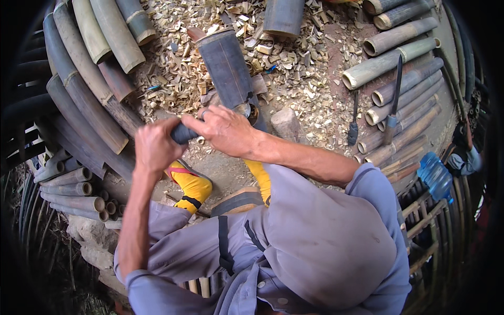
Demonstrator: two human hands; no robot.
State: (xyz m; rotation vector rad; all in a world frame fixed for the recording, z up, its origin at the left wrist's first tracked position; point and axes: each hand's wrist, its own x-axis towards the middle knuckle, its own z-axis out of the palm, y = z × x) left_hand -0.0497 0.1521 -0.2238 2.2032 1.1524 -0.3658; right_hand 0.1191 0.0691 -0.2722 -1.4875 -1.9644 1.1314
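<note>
My left hand (156, 146) is closed around a tool with a dark wrapped handle (184, 133). Just to its right, my right hand (227, 127) curls over the same tool, with a ring on one finger. Past the right hand, a shiny metal part (243, 109), apparently the tool's working end, meets the near end of a thick dark bamboo section (224, 65). That bamboo lies pointing away from me among the shavings. How the metal touches the bamboo is partly hidden by my right hand.
Pale bamboo shavings (176, 68) cover the ground ahead. Bamboo tubes line the left (94, 105) and right (391, 65). A long knife (396, 89) and a smaller dark-handled tool (353, 126) lie at right, near a blue plastic bottle (434, 176). My yellow-socked feet (193, 189) are close below my hands.
</note>
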